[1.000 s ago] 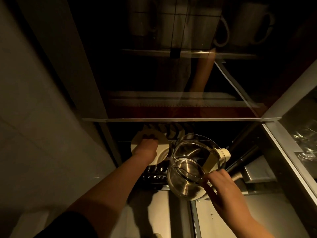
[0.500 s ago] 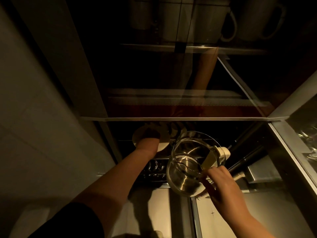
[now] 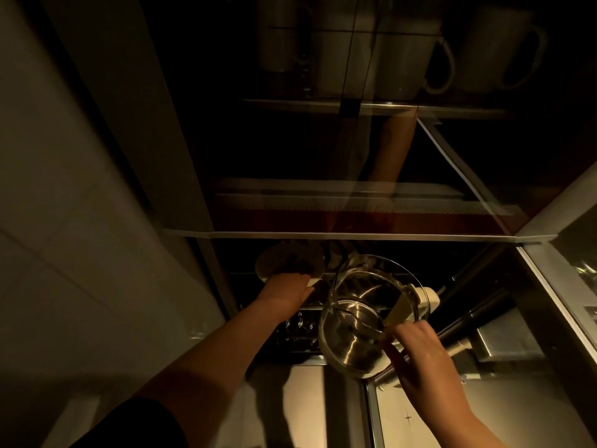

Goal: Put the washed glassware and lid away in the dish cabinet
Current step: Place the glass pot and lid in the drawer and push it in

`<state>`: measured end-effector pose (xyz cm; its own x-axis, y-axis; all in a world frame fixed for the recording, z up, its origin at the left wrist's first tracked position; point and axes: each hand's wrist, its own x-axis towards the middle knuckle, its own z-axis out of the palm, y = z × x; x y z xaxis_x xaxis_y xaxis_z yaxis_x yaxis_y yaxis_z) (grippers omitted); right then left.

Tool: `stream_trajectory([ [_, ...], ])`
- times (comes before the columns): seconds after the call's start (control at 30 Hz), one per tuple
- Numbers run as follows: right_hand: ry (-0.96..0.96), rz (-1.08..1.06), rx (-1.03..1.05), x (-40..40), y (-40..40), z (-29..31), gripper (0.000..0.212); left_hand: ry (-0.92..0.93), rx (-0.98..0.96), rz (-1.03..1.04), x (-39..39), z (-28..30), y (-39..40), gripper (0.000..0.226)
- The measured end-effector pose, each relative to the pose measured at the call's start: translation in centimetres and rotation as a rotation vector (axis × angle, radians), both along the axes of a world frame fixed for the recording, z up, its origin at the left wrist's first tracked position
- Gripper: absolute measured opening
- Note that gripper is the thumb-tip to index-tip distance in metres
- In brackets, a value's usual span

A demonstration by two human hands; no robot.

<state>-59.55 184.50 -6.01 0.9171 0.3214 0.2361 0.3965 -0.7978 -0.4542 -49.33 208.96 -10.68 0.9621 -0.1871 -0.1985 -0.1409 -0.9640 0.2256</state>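
A clear glass jug (image 3: 358,321) hangs tilted in the lower middle of the head view, its mouth turned toward me, with my right hand (image 3: 416,354) shut on its rim and handle side. To its left, my left hand (image 3: 286,291) grips a round cream lid (image 3: 281,260) and holds it just inside the dark lower compartment of the dish cabinet (image 3: 323,236). My fingers cover the lid's lower part. A cream knob (image 3: 428,297) shows behind the jug.
Several pale mugs (image 3: 407,56) stand on the upper glass shelf behind the dark glass door. A pale wall (image 3: 80,221) runs along the left. A metal frame (image 3: 555,295) with glassware behind it runs along the right. Small glasses (image 3: 300,328) sit low in the cabinet.
My left hand has pushed the lid farther up into the lower compartment. The jug in my right hand has risen slightly and stayed tilted.
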Motion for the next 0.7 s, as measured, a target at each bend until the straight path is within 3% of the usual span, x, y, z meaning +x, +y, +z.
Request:
stream_trajectory([
  [0.1,0.001,-0.001,0.017,-0.1,-0.1,-0.1,0.037,-0.108,0.02,-0.027,-0.9,-1.0,0.1,0.033],
  [0.2,0.01,-0.004,0.014,0.0,-0.1,-0.2,0.037,-0.239,0.032,-0.006,-3.5,-3.1,-0.2,0.062],
  [0.3,0.016,-0.005,0.037,0.4,-0.1,-0.3,0.037,-0.256,0.098,0.04,-6.2,-4.8,-1.0,0.08],
  [0.7,-0.063,0.01,0.018,1.3,0.6,0.1,0.04,-0.199,0.276,0.067,-7.0,-4.8,-0.9,0.083],
])
